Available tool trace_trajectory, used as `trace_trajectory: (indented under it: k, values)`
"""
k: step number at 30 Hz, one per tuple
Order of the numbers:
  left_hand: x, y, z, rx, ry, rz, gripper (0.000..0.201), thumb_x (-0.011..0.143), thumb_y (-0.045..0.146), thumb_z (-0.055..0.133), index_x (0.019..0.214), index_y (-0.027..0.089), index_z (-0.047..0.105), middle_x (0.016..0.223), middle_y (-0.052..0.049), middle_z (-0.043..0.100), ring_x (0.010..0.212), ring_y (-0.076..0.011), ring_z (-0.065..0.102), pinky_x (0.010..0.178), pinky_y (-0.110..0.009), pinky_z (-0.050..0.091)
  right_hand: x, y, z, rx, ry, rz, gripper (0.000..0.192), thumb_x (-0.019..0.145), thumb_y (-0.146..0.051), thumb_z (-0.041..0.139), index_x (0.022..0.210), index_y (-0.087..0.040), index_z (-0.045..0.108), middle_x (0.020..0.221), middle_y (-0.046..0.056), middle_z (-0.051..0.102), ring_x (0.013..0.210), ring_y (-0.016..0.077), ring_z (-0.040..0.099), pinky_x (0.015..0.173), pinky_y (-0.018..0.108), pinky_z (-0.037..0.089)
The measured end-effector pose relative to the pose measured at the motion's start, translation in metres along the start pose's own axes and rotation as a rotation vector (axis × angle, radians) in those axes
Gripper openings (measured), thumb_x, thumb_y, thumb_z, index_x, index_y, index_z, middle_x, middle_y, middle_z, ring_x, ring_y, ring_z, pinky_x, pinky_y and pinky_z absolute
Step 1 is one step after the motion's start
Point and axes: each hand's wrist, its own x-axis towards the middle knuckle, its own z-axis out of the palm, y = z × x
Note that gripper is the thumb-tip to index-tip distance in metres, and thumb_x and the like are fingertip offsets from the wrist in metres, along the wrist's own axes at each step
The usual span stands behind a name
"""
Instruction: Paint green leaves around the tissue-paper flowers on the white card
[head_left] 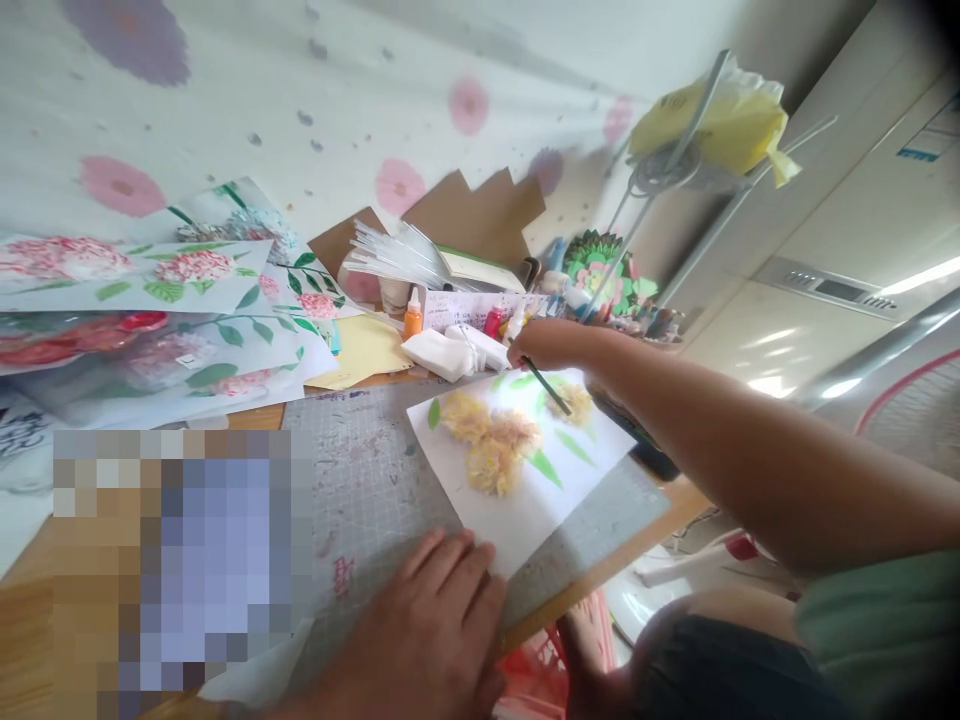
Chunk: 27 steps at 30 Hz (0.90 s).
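Note:
A white sheet of paper (540,530) lies on the grey cutting mat (352,480), with painted green leaves and raised yellow-tan flower clusters (499,440). My left hand (442,610) rests flat at the paper's near corner, fingers stretched out. Beyond the far edge of the sheet, my right hand (536,345) grips a dark, thin-handled paintbrush (551,388). Its handle slants back over the right-hand flower; the bristles are not visible. Close to the right fingers stand a white nozzle bottle (515,320) and a roll of white tissue (450,352).
Finished flower pictures (199,270) are stacked at the left. An orange paint bottle (413,318), glue sticks (397,258) and cardboard (480,210) line the back. A dark case (645,445) sits right of the paper. A pixelated patch hides the lower left.

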Motion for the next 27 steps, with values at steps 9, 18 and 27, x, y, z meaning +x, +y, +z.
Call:
trace_trajectory:
  k: [9, 18, 27]
  values:
    - [-0.002, 0.008, -0.002, 0.001, -0.038, 0.063, 0.051, 0.069, 0.048, 0.07, 0.108, 0.017, 0.057, 0.118, -0.005, 0.06, 0.109, -0.0226, 0.055, 0.099, -0.033, 0.043, 0.029, -0.061, -0.018, 0.13, 0.514, -0.069, 0.021, 0.09, -0.026, 0.051, 0.104, -0.015, 0.062, 0.105, 0.012, 0.064, 0.103, 0.0242, 0.055, 0.085, 0.034, 0.038]
    - [-0.004, 0.007, 0.001, 0.01, -0.031, 0.088, 0.025, 0.086, 0.033, 0.046, 0.099, 0.019, 0.062, 0.114, -0.003, 0.062, 0.11, -0.0211, 0.056, 0.091, -0.03, 0.049, -0.101, -0.098, 0.091, 1.509, 0.486, -0.021, 0.03, 0.09, -0.037, 0.05, 0.079, -0.014, 0.065, 0.055, 0.0, 0.054, 0.049, 0.0099, 0.049, 0.046, 0.021, 0.038]
    - [0.0, 0.003, 0.003, -0.067, 0.108, 0.024, 0.028, 0.091, 0.023, 0.038, 0.09, 0.021, 0.067, 0.108, 0.002, 0.065, 0.108, -0.0143, 0.058, 0.104, -0.025, 0.035, -0.11, -0.132, 0.116, 1.432, 0.623, -0.083, 0.014, 0.076, -0.011, 0.06, 0.071, -0.018, 0.049, 0.067, 0.001, 0.057, 0.06, 0.0132, 0.055, 0.053, 0.025, 0.043]
